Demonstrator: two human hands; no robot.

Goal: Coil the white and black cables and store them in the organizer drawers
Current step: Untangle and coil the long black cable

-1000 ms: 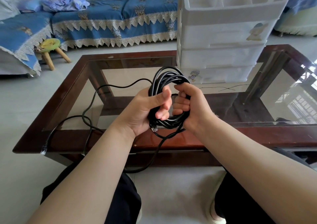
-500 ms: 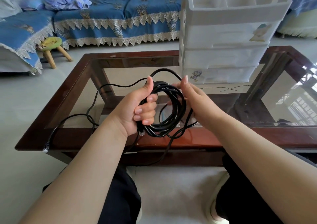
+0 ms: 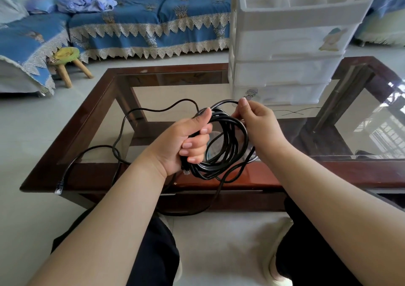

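Mid-frame, the left hand is clenched round the gathered side of the black cable, fingers curled over several loops with the thumb lying up along them. The coil hangs to the right of that fist, its ring roughly upright and facing the camera, above the near edge of the table. The right hand pinches the top strand of the coil between thumb and fingertips, just right of the left thumb, as if laying a fresh turn onto the bundle.

The uncoiled tail matters most for the next move. It drops from the bottom of the coil, runs below the table's near rail in the lower centre, then loops back up over the glass at centre left and ends in a plug hanging off the left near corner. So the slack lies to the left and below the grip, on the left hand's side, while the right hand is the free one to draw it in. The coiling looks well along but not finished.

The organizer stands at upper right on the far side of the table, drawers seemingly closed, though glare makes that hard to judge. No white cable is plainly visible.
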